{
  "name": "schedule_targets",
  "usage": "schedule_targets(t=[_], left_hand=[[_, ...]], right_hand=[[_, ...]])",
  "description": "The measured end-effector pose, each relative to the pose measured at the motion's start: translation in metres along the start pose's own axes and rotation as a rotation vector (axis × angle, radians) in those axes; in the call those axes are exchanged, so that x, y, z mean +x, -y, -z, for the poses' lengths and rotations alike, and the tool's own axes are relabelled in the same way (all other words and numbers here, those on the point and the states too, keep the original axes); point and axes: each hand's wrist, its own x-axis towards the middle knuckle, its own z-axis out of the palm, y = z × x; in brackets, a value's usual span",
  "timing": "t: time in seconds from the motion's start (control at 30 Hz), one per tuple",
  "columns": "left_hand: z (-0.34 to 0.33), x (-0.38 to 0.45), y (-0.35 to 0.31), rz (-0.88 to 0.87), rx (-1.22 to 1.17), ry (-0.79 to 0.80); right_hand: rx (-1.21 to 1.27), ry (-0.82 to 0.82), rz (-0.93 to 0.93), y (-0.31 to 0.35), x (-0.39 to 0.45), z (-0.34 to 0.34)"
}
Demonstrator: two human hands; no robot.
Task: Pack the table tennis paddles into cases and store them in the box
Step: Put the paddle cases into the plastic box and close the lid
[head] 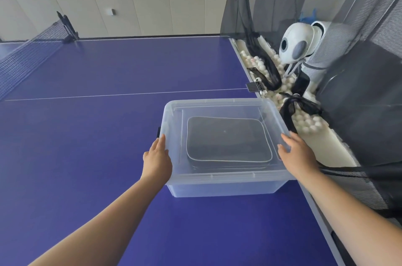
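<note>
Blue table tennis table (108,135), net (26,56) far left. Clear lidded box (224,185) sits near the table's right edge, a dark zipped case (228,139) flat inside, seen through the lid (217,106). Left hand (157,160) and right hand (298,152) lie against the lid's sides, fingers straight and together. Storing step looks nearly finished; next calls for pressing the lid down evenly. Paddles hidden; case count unclear; latches hard to read.
</note>
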Motion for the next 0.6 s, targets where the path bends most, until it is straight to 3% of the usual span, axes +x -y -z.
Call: schedule_targets(t=[0.17,0.33,0.47,0.6], left_hand=[[0.0,0.0,0.0,0.006,0.065,0.025],[0.006,0.002,0.011,0.028,-0.035,0.036],[0.01,-0.001,0.025,-0.005,-0.148,-0.049],[0.017,0.005,0.035,0.141,-0.374,-0.03]], right_hand=[[-0.031,0.004,0.004,-0.001,0.002,-0.001],[-0.071,0.038,-0.021,0.006,0.0,0.003],[-0.02,-0.075,0.124,0.032,-0.007,0.0],[0.043,0.002,0.299,0.081,-0.015,-0.021]])
